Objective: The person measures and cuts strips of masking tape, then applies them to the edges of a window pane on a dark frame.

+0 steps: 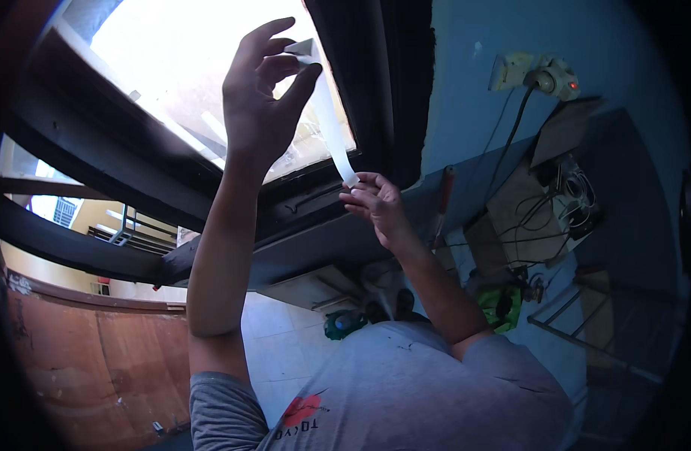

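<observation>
A long white strip (328,120), which looks like tape, runs between my two hands in front of a bright window opening (172,45). My left hand (266,86) is raised high, its thumb and fingers closed around the strip's upper end, where a small folded piece shows; the index finger sticks out. Lower and to the right, my right hand (375,203) pinches the strip's bottom end between thumb and fingers, near the lower right corner of the dark window frame (383,98). The strip curves slightly toward that hand.
On the blue wall at right, a plug adapter (557,79) with a glowing red light sits in a socket, its black cable hanging. Tangled cables (578,195) lie on a board below. A brown wooden door (97,353) stands at lower left. A green bag (503,308) is beneath.
</observation>
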Motion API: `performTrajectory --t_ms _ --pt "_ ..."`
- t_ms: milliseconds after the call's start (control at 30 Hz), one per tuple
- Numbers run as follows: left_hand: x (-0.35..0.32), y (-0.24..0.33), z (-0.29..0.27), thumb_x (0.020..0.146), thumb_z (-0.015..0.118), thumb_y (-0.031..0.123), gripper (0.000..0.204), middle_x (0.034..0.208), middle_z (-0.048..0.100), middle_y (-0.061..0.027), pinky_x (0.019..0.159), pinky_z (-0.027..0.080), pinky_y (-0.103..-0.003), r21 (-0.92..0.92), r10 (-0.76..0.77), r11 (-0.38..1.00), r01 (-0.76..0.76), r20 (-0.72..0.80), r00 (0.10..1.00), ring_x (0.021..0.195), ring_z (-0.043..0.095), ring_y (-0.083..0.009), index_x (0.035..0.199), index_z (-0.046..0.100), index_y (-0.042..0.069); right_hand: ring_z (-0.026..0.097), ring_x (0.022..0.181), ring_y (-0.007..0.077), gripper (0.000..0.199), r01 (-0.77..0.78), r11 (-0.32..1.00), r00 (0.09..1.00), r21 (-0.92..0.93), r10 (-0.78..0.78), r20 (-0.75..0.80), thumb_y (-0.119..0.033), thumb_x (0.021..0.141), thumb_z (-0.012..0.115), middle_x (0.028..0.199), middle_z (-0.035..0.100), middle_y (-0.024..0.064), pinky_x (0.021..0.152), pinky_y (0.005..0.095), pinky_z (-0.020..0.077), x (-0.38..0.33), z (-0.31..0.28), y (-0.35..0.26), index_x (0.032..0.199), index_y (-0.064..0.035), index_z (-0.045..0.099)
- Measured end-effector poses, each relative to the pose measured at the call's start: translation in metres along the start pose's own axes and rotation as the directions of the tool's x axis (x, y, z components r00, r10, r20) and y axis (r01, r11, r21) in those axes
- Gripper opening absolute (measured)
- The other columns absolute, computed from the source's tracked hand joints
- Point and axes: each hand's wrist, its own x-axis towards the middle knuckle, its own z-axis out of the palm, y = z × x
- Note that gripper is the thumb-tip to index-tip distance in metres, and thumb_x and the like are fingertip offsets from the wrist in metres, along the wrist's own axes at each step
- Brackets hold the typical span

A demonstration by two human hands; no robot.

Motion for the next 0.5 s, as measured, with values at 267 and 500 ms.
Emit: performTrajectory --t_ms 267,500 --pt "-0.012 0.025 0.006 0.089 0.084 -0.003 0.072 0.118 0.068 -0.0077 0.100 0.059 -0.033 -0.044 0.031 0.999 -0.026 0.112 0.993 0.104 0.073 -0.0147 0.153 0.053 0.010 0.066 0.126 0.0249 0.064 0.691 0.283 0.596 -0.665 -0.744 0.302 -0.010 0.089 0.084 0.139 0.067 0.0139 0.104 0.0414 0.0546 -0.062 0.049 -0.175 0.147 -0.0066 0.058" --pt "-0.024 0.044 0.005 0.086 0.083 0.003 0.074 0.111 0.076 -0.0091 0.096 0.061 -0.038 -0.089 0.088 0.992 -0.084 0.038 0.995 0.100 0.078 -0.0219 0.152 0.053 0.014 0.073 0.106 0.0206 0.044 0.831 -0.125 0.415 -0.543 -0.511 0.753 -0.002 0.091 0.080 0.120 0.076 0.0129 0.093 0.0335 0.0567 -0.063 0.104 -0.251 0.133 -0.0024 0.072"
